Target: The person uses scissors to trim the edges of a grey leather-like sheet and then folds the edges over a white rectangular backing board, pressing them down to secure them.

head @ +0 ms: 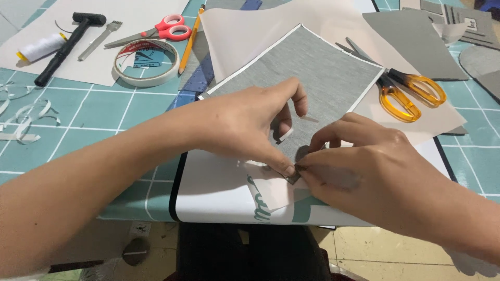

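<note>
A grey fabric sheet (312, 67) with white tape along its edges lies tilted on white backing paper (245, 31). My left hand (245, 125) rests on the sheet's near end, thumb and forefinger pinching its near corner. My right hand (359, 166) meets it from the right, its fingertips pinching the same corner (292, 174), where a small dark folded bit shows. Both hands hover over a white sheet with green print (219, 198) at the table's front edge.
Orange-handled scissors (411, 91) lie right of the fabric. At the back left are red scissors (164, 30), a tape roll (147, 62), a pencil (190, 41), a black mallet (65, 47), a pronged metal tool (99, 39) and a white thread spool (40, 48). Grey cut pieces (416, 41) sit back right.
</note>
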